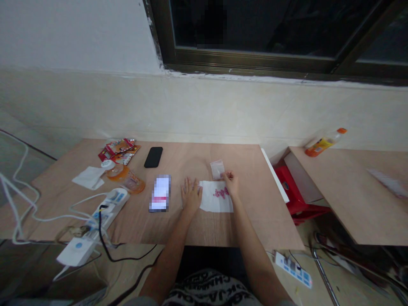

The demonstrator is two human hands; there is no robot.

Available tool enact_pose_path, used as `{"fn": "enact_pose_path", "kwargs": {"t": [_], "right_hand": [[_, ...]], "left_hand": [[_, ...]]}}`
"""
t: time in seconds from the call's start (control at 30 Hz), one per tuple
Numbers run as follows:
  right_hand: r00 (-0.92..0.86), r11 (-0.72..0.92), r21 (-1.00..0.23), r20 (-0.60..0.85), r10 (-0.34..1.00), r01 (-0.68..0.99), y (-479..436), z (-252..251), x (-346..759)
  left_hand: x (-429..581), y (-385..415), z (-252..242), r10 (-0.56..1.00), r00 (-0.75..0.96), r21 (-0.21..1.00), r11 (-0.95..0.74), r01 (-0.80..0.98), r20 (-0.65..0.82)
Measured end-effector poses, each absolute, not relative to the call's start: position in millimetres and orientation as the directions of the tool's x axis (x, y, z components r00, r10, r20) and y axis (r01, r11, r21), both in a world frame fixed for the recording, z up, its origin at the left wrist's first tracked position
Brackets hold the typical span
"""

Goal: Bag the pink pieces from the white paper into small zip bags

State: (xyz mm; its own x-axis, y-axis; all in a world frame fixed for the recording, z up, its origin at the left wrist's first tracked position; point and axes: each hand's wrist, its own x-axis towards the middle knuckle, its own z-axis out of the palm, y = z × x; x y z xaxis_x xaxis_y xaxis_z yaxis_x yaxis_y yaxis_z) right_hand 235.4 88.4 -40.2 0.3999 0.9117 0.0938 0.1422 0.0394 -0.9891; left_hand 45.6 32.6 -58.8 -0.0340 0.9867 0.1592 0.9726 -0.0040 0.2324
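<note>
A white sheet of paper or tissue [208, 205] lies on the table in front of me, with a cluster of small pink pieces [219, 193] on its right half; they are too small to name. My left hand [191, 195] rests flat at the sheet's left edge, fingers spread. Just beyond the sheet is a small clear zip bag [217, 169]. My right hand [231, 182] is closed in a pinch at the bag's lower right corner, its wrist over the sheet's right side.
Left of my hands lie a lit phone [160, 193], a black phone [153, 157], an orange drink bottle [126, 177], snack packets [119, 149], a tissue [89, 177] and a power strip [110, 208] with cables. Rightward, a red stool [288, 187] stands beside another table [360, 204] bearing a bottle [323, 143].
</note>
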Motion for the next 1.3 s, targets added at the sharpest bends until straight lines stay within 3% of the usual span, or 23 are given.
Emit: {"fn": "enact_pose_path", "kwargs": {"t": [0.33, 0.47, 0.57, 0.63, 0.7, 0.77, 0.87, 1.0, 1.17, 1.3], "right_hand": [[0.366, 0.041, -0.979, -0.035, 0.93, -0.198, 45, -24, 227], [0.302, 0.04, -0.969, -0.037, 0.953, -0.245, 35, -18, 221], [0.245, 0.054, -0.971, -0.005, 0.97, -0.233, 31, -13, 219], [0.212, 0.074, -0.973, 0.027, 0.977, -0.217, 30, -9, 219], [0.173, 0.094, -0.975, 0.059, 0.983, -0.2, 29, -6, 221], [0.133, 0.098, -0.977, 0.073, 0.988, -0.19, 28, -4, 224], [0.09, 0.073, -0.982, 0.058, 0.994, -0.172, 27, -3, 228], [0.064, 0.076, -0.99, 0.068, 0.996, -0.12, 25, -3, 232], [0.057, 0.088, -0.995, 0.085, 0.995, -0.04, 24, -8, 233], [0.188, 0.094, -0.992, 0.108, 0.976, 0.084, 21, -12, 230]], "left_hand": [[40, 37, -54, 0.999, 0.003, 0.251, -0.012, 0.968, 0.035], [44, 32, -40, 0.997, 0.018, 0.31, -0.039, 0.95, 0.07], [48, 30, -21, 0.981, -0.023, 0.447, -0.067, 0.892, 0.193], [50, 32, -7, 0.964, -0.119, 0.615, -0.054, 0.787, 0.237], [50, 36, 3, 0.977, -0.141, 0.812, -0.049, 0.581, 0.16], [48, 40, 11, 0.997, -0.081, 0.935, 0.02, 0.354, 0.01], [45, 41, 18, 0.99, -0.031, 0.978, 0.138, 0.159, -0.135], [43, 36, 24, 0.989, 0.042, 0.989, 0.139, 0.039, -0.141], [40, 30, 33, 0.985, 0.117, 0.992, 0.128, 0.007, -0.128], [39, 27, 38, 0.984, 0.117, 0.991, 0.133, 0.027, -0.135]]}}
